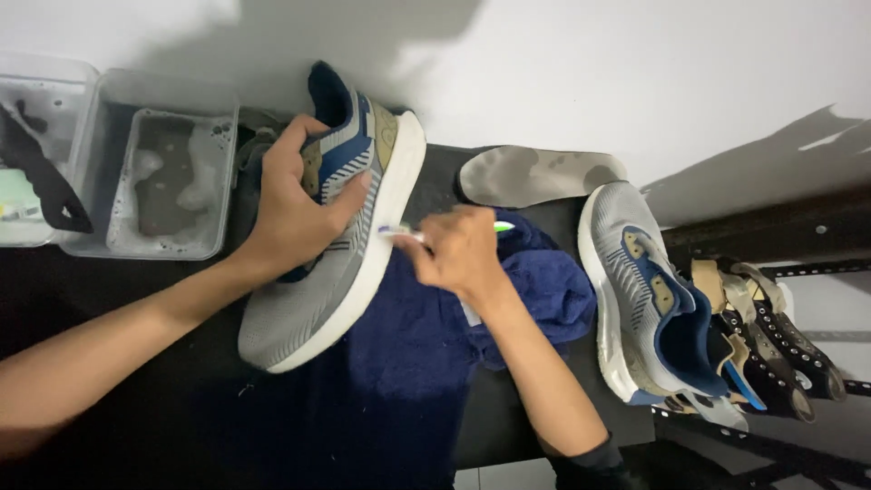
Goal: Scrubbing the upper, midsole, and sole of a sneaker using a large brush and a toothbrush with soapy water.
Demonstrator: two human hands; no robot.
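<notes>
The left hand [295, 213] grips a grey-and-blue shoe [331, 245] tilted on its side over a blue towel [408, 354] on the desk [109, 290] — fingers curled tight round the upper. The right hand [458, 254] pinches a toothbrush [399, 233] (green-ended) closed against the white sole; a second shoe [653, 308] lies well apart, right.

We could not make out the brush head, blurred between our right hand [458, 249] and the shoe [340, 245], while our left hand [295, 204] covered its upper and the left edge cut off a clear tub [36, 91].
</notes>
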